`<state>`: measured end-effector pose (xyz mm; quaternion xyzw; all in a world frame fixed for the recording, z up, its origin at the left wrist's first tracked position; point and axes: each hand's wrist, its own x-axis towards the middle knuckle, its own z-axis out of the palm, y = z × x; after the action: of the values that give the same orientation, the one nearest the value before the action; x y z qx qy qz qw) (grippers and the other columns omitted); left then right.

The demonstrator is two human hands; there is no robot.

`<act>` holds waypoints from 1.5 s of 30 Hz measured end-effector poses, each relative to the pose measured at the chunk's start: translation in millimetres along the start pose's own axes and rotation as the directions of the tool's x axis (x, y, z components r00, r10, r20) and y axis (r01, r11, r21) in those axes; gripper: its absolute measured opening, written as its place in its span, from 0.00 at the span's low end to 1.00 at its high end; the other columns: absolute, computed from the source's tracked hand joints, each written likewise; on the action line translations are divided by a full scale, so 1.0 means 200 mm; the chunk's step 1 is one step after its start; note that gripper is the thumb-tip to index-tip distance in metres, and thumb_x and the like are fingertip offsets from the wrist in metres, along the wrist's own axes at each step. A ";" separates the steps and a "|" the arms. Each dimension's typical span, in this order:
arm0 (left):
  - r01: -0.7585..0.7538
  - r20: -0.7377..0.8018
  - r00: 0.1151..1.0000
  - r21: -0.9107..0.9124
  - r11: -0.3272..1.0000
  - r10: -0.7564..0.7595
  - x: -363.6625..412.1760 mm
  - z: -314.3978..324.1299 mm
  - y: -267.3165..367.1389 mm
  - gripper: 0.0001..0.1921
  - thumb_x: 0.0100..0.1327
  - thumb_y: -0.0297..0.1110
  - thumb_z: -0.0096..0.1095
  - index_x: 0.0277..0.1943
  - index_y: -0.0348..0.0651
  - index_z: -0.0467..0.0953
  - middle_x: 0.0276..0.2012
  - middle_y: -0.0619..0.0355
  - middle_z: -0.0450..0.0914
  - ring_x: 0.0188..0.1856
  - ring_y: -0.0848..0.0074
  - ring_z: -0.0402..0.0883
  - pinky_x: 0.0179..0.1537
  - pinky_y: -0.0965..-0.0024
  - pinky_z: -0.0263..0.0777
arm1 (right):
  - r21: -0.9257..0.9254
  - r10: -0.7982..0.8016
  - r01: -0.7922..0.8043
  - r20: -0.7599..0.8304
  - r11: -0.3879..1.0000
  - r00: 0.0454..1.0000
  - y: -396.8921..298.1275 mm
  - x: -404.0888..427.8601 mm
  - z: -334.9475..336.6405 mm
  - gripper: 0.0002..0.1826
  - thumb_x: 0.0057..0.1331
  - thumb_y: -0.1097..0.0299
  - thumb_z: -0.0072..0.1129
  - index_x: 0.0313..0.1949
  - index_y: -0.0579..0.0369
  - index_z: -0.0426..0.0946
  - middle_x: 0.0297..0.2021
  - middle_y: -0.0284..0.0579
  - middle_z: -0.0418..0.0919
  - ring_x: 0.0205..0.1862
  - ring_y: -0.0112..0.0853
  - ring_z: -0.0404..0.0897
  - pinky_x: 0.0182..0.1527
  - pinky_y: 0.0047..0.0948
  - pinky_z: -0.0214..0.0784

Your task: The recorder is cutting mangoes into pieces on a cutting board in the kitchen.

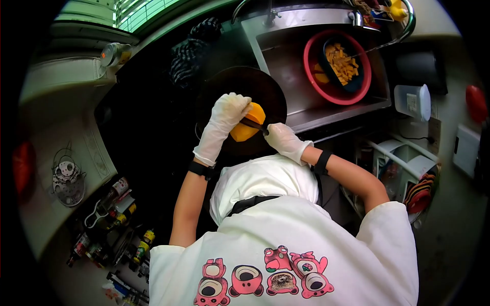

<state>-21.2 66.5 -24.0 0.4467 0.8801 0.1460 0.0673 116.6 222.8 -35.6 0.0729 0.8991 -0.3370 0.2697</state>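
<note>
A piece of orange pumpkin-like flesh (249, 128) lies on a dark round cutting board (237, 80) in front of me. Across it runs the dark blade of a knife (252, 123). My right hand (283, 139), in a translucent white glove, is closed on the knife's handle. My left hand (229, 111), gloved the same way, rests on the far left part of the orange piece and the blade's tip end; its fingertips are partly hidden. Up to the right, cut orange sticks (340, 65) fill a dark basket (354, 86) inside a red basin (333, 100).
The basin stands in a steel sink (291, 91) under a curved faucet (409, 26) with a thin stream. A lidded plastic container (411, 102) is right of the sink. A striped cloth (187, 57) lies behind the board, and bottles (143, 244) stand at lower left.
</note>
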 end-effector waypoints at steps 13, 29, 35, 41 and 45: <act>-0.033 -0.281 0.960 -0.085 0.996 0.008 -0.27 0.03 0.10 0.13 0.46 0.31 0.72 0.37 0.46 0.81 0.33 0.65 0.84 0.35 0.71 0.82 0.42 0.69 0.74 | 0.249 -0.146 0.065 0.321 0.966 0.936 0.03 -0.04 -0.25 0.22 0.62 0.53 0.62 0.41 0.65 0.80 0.33 0.59 0.82 0.36 0.49 0.82 0.41 0.39 0.73; 0.008 -0.385 0.923 0.064 0.998 0.018 -0.25 0.08 0.20 0.18 0.44 0.24 0.71 0.41 0.46 0.77 0.37 0.65 0.80 0.39 0.70 0.78 0.48 0.66 0.73 | 0.864 0.517 -0.058 0.351 -0.500 0.781 1.81 0.28 -0.70 0.30 0.69 0.67 0.55 0.67 0.57 0.56 0.56 0.61 0.57 0.52 0.57 0.67 0.48 0.52 0.74; 0.041 -0.408 0.913 0.077 0.996 -0.006 -0.25 0.02 0.25 0.17 0.44 0.22 0.70 0.40 0.45 0.76 0.33 0.63 0.79 0.34 0.70 0.76 0.41 0.67 0.74 | 0.999 0.554 0.008 -0.034 0.048 0.832 1.77 0.36 -0.46 0.19 0.70 0.77 0.45 0.59 0.65 0.70 0.49 0.61 0.70 0.51 0.51 0.73 0.47 0.48 0.76; 0.066 -0.395 0.918 0.044 0.997 -0.043 -0.28 0.05 0.24 0.16 0.44 0.22 0.70 0.39 0.44 0.77 0.33 0.64 0.79 0.34 0.71 0.76 0.44 0.67 0.74 | 0.312 0.236 0.086 0.486 -0.946 0.842 1.72 0.45 -0.58 0.21 0.68 0.85 0.41 0.61 0.72 0.63 0.55 0.65 0.69 0.57 0.57 0.71 0.55 0.50 0.75; 0.104 -0.353 0.931 0.007 0.995 -0.095 -0.29 0.06 0.24 0.17 0.44 0.22 0.70 0.40 0.44 0.77 0.34 0.64 0.80 0.36 0.71 0.77 0.49 0.64 0.73 | 0.271 0.276 0.181 0.372 -0.946 0.886 1.86 0.43 -0.40 0.27 0.65 0.89 0.37 0.65 0.71 0.58 0.58 0.66 0.66 0.59 0.60 0.67 0.61 0.63 0.66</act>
<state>53.4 48.7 -20.7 0.3691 0.9012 0.2086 -0.0897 124.9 553.6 -241.5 0.4946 -0.2047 -0.8412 -0.0759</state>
